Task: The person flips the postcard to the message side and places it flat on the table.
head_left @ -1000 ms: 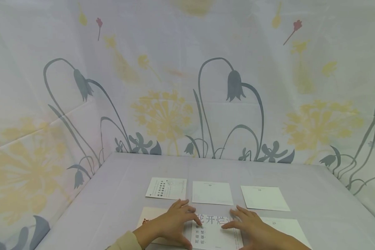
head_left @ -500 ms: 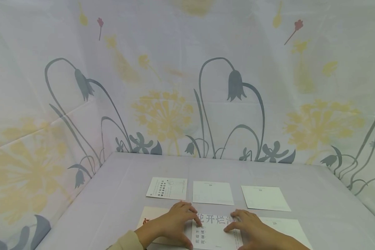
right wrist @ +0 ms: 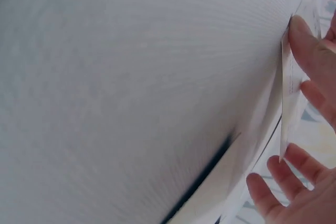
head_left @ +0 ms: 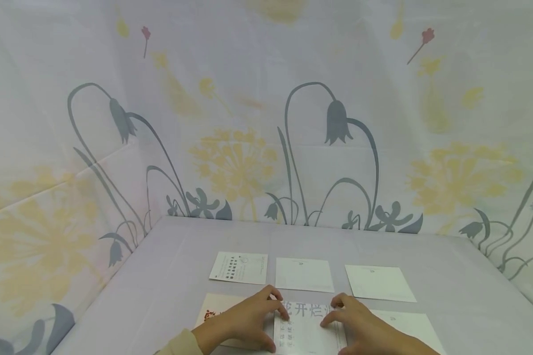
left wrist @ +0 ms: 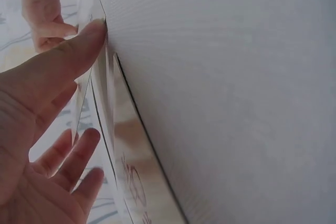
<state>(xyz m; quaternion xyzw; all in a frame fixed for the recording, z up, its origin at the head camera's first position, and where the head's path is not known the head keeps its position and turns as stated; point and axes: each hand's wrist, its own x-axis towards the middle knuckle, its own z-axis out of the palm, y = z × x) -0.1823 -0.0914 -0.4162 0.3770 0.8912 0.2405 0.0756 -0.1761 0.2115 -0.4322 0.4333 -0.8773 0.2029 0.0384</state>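
A white postcard with large grey Chinese characters along its top lies at the front between both hands. My left hand grips its left side, the thumb at the near corner and a fingertip on the printed face. On the right side, my right hand holds it likewise between thumb and fingers. In the left wrist view, the left thumb presses the edge of the postcard, which stands slightly off the table. The right thumb presses the postcard at its other corner.
A beige card with reddish-brown characters lies partly under the left forearm. A white card lies beside the right hand. Behind are a printed card and two pale cards in a row. A flowered curtain closes the table's back.
The head view has shifted slightly, moving the scene a little rightward. Both hands keep their hold on the postcard, whose grey print now looks paler.
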